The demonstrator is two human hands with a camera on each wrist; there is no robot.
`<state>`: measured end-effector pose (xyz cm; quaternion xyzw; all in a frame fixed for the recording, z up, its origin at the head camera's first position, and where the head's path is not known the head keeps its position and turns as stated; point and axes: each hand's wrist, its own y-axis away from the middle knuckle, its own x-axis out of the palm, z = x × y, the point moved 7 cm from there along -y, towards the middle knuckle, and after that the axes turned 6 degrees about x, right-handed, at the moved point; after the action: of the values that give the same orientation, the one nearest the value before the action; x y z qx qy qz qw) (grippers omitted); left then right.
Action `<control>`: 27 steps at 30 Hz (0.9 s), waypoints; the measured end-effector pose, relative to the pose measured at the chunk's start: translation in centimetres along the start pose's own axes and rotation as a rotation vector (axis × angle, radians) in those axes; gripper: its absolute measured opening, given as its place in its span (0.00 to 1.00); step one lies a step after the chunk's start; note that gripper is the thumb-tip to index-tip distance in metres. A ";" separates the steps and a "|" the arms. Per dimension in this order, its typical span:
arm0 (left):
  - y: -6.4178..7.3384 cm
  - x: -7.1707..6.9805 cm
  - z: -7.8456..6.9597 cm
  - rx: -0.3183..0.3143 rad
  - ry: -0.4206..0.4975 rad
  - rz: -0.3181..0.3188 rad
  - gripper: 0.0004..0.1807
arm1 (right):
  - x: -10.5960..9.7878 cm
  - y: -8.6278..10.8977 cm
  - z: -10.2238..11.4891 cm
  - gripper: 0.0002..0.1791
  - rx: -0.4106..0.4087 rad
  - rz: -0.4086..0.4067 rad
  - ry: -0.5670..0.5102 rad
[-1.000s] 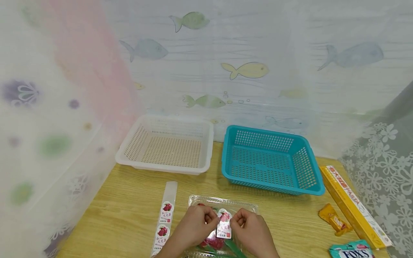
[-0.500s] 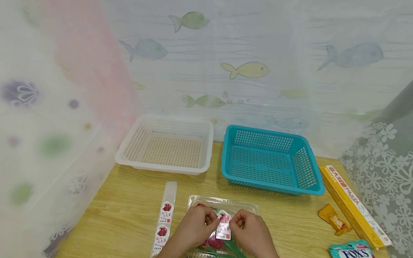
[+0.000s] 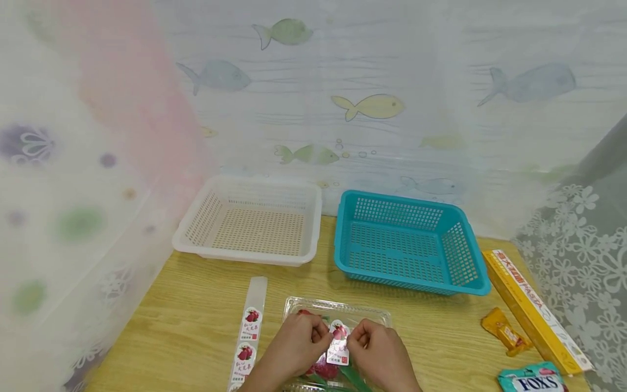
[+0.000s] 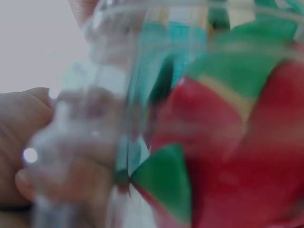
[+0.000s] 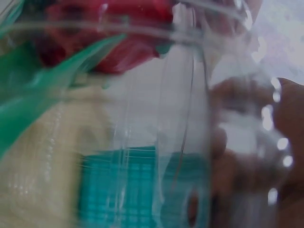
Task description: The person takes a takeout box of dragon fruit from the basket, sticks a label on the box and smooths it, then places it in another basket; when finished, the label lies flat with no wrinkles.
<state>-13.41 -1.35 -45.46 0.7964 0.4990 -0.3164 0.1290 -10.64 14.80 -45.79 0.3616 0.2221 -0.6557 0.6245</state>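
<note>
My left hand and right hand pinch the two side edges of a white label sticker, printed with a red dragon fruit and red writing. The sticker is over the lid of a clear plastic box; whether it touches the lid cannot be told. Inside the box lies red dragon fruit with green leaf tips, partly hidden by my hands. Through the blurred clear plastic, the left wrist view shows the dragon fruit close up. A strip of backing paper with more such stickers lies left of the box.
Behind the box stand a white basket and a blue basket on the wooden table. To the right lie a yellow pasta box, an orange packet and a teal FOX'S bag. Curtains surround the table.
The sticker has come down very slightly toward the box between my fingers. Both hands stay nearly in place, and the head view has shifted a little.
</note>
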 end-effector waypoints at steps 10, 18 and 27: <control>0.0 0.0 -0.2 0.005 -0.048 0.006 0.09 | 0.1 0.1 0.0 0.07 0.005 -0.006 0.011; 0.0 0.1 -0.2 0.003 -0.043 0.013 0.09 | 0.3 0.1 -0.1 0.06 0.018 0.015 0.016; 0.0 0.1 -0.2 0.001 -0.038 0.018 0.09 | 0.4 0.1 -0.1 0.06 0.004 0.010 0.023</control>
<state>-13.31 -1.13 -45.35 0.7949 0.4890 -0.3304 0.1410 -10.46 14.60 -46.10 0.3715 0.2260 -0.6487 0.6246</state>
